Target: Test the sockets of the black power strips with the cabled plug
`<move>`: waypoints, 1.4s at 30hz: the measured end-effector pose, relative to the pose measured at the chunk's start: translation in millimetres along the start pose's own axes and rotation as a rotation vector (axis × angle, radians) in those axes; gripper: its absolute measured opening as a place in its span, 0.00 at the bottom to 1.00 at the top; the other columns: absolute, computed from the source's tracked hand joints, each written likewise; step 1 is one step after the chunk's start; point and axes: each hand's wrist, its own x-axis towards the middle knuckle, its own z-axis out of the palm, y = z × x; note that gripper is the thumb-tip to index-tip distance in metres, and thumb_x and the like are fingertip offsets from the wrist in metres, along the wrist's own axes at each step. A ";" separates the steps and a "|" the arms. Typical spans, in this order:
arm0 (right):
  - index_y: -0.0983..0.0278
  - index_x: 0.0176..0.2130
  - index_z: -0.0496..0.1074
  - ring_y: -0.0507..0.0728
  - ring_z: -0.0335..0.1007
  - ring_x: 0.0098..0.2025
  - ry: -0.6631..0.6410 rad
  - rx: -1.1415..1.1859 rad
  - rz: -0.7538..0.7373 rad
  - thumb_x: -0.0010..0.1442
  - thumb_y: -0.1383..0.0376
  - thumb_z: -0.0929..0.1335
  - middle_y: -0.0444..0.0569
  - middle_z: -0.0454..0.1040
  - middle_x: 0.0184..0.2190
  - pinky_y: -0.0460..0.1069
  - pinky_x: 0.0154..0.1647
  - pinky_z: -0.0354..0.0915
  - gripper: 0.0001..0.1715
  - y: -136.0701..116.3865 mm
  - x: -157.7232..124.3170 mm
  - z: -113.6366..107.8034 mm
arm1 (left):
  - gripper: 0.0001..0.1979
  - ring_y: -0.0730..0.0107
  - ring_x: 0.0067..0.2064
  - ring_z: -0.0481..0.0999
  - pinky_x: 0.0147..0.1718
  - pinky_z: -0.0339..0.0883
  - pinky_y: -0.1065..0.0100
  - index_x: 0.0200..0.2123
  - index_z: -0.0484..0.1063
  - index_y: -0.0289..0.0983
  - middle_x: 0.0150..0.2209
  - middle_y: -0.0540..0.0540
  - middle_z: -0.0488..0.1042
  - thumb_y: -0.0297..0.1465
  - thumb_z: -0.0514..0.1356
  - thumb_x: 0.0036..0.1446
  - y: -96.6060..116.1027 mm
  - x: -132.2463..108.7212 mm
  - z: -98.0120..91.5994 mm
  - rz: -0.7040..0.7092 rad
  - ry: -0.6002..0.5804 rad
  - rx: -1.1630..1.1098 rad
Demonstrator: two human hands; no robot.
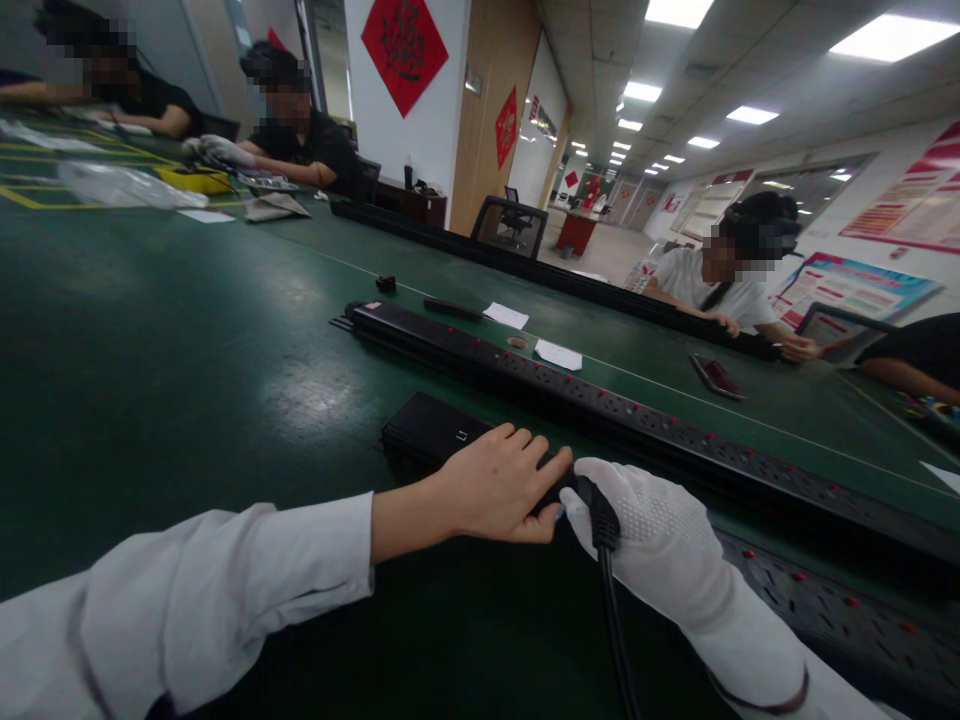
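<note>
A long black power strip marked "L1" lies at an angle on the green table in front of me. My bare left hand is closed over it from above, fingers on its far edge and thumb on the near side. In a white dotted glove, my right hand grips a black plug against the strip, close to my left fingertips. From the plug a thick black cable hangs down toward me. The glove and fingers hide where plug and strip meet, so I cannot tell how far it is in.
Behind it lies a second long power strip with red dots. Farther back are paper slips, a small black part, a phone and a long black bar. Several people sit around the table.
</note>
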 end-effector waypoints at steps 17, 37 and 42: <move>0.63 0.40 0.68 0.54 0.69 0.30 0.035 0.008 -0.010 0.58 0.56 0.63 0.48 0.73 0.30 0.47 0.31 0.61 0.15 -0.1 -0.5 0.9 | 0.28 0.57 0.38 0.71 0.36 0.63 0.60 0.53 0.59 0.30 0.41 0.38 0.70 0.44 0.44 0.58 -0.8 0.1 1.6 0.004 0.007 0.003; 0.65 0.41 0.67 0.56 0.70 0.31 0.074 -0.024 -0.059 0.56 0.59 0.63 0.50 0.74 0.32 0.49 0.30 0.63 0.15 1.9 -1.2 0.8 | 0.28 0.56 0.39 0.71 0.36 0.63 0.60 0.53 0.59 0.30 0.41 0.38 0.70 0.45 0.43 0.58 0.7 1.2 1.0 0.001 0.003 0.004; 0.66 0.42 0.67 0.57 0.70 0.33 0.051 0.001 -0.065 0.56 0.59 0.63 0.52 0.74 0.33 0.50 0.32 0.64 0.17 2.0 -2.5 -2.5 | 0.29 0.56 0.39 0.71 0.36 0.63 0.60 0.53 0.59 0.30 0.41 0.37 0.70 0.45 0.43 0.58 0.9 1.2 2.6 -0.002 0.012 0.004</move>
